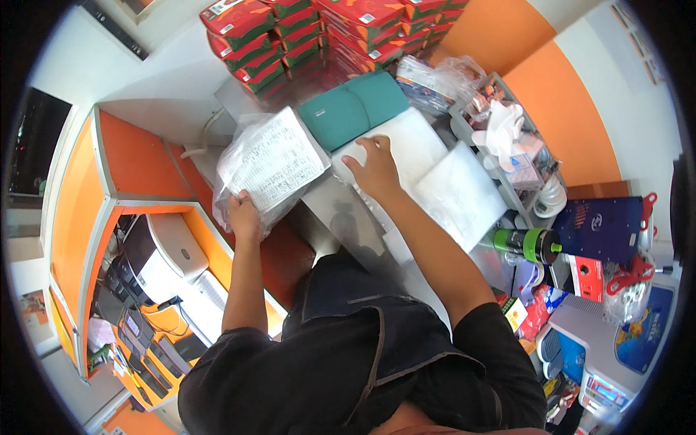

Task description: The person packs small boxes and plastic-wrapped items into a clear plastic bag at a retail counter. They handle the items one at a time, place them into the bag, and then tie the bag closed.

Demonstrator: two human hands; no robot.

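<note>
My left hand (245, 216) grips the near edge of a stack of printed white sheets (275, 159), partly covered by a crinkled clear plastic bag (230, 168). The stack is held tilted left of the metal table. Over the table my right hand (373, 168) hovers with thumb and fingers curved apart and nothing between them. Beneath and beside it lie a stack of plain white sheets (413, 145) and a second white stack (464, 196) to its right. A flat teal folder-like piece (354, 109) lies just beyond my right hand.
Red and green boxes (304, 36) are piled at the back of the table (341, 210). On the right stand a grey bin (500, 156) of odds and ends, a green-and-black bottle (525, 245) and a dark blue bag (598, 228). An orange desk with a printer (170, 254) is on the left.
</note>
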